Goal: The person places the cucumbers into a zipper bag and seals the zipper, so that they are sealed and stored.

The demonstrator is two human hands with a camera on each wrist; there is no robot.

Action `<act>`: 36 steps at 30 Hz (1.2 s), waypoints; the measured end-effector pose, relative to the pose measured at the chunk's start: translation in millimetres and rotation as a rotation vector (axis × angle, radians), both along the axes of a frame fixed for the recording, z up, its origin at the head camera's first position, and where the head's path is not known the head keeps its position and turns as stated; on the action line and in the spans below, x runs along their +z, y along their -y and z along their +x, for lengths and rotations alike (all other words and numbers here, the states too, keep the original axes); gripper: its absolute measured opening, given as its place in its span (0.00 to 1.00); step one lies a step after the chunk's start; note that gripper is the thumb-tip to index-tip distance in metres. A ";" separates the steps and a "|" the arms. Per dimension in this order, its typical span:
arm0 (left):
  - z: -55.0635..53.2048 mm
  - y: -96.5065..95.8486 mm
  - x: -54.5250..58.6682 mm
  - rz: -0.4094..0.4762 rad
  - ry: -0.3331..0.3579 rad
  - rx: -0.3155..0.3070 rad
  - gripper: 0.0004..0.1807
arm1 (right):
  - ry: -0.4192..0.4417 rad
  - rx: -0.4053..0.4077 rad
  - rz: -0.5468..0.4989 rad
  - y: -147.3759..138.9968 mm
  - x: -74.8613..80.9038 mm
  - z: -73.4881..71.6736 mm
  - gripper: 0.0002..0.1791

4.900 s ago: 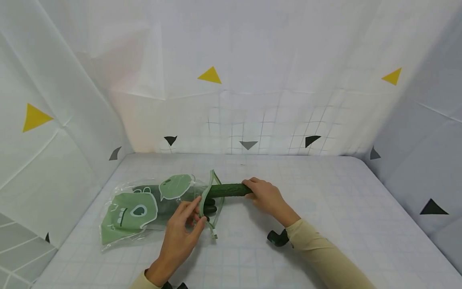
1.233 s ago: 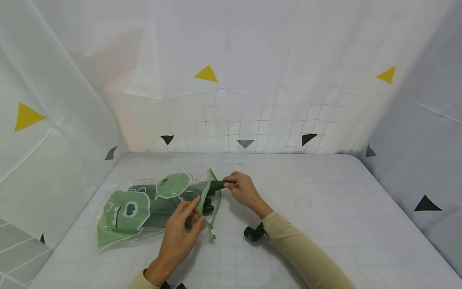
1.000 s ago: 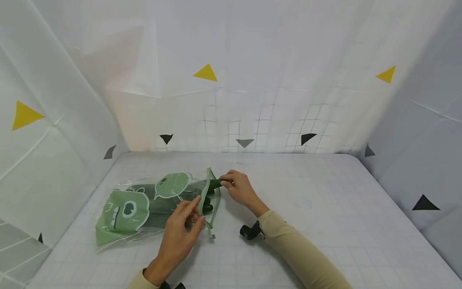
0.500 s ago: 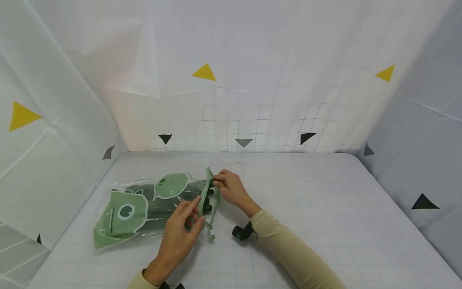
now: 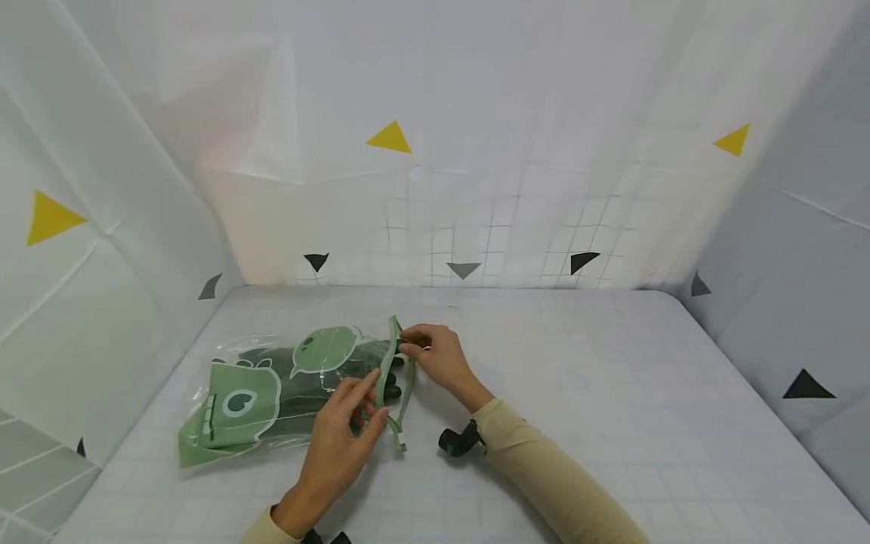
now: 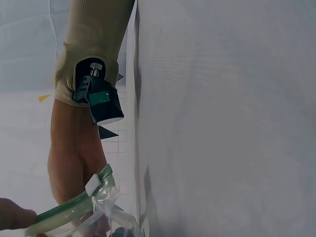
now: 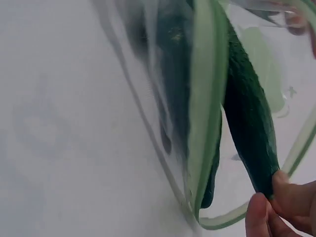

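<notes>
A clear zip bag [image 5: 238, 446] with green cartoon prints lies on the table, its green-edged mouth toward the right. Several dark green cucumbers [image 5: 392, 393] lie inside, their ends showing at the opening. My left hand [image 5: 340, 438] holds the near part of the bag's mouth between thumb and fingers; its thumb [image 6: 17, 216] lies on the green rim in the left wrist view. At the far side of the mouth, my right hand [image 5: 442, 359] pinches the end of one cucumber [image 7: 252, 118], most of which is within the bag. A white slider [image 6: 93, 184] sits on the zip.
The white gridded table [image 5: 612, 423] extends to the right of the bag. White cloth walls [image 5: 544, 91] with yellow and black triangles stand behind and at both sides. A small dark camera [image 5: 459, 438] hangs at the right wrist.
The right hand has moved left, pushing the cucumber from mostly outside the bag's mouth to nearly all inside. The left hand has kept its place at the rim.
</notes>
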State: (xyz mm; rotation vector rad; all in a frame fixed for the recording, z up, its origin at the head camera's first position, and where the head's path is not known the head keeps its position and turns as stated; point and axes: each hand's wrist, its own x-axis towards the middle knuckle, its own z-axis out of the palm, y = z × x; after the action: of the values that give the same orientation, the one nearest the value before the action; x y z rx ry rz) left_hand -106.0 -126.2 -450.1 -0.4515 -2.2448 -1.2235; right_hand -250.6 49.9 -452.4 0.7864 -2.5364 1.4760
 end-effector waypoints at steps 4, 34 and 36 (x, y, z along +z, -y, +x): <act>-0.2 -0.2 -0.9 -0.003 0.002 0.003 0.32 | 0.093 -0.003 -0.082 -8.3 -1.4 -1.8 0.13; -0.2 -0.1 -0.4 -0.007 0.036 -0.023 0.31 | 0.091 0.239 0.156 -39.1 -0.5 -5.4 0.08; 0.1 -0.2 -0.5 -0.010 0.028 -0.019 0.31 | 0.095 0.274 0.130 -39.0 -2.9 -6.2 0.08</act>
State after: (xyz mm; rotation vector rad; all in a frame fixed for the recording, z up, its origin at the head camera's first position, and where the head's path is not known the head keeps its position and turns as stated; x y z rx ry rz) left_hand -105.9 -125.9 -450.7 -0.4636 -2.2766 -1.2357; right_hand -256.7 88.9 -455.3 1.1507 -2.7064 1.4632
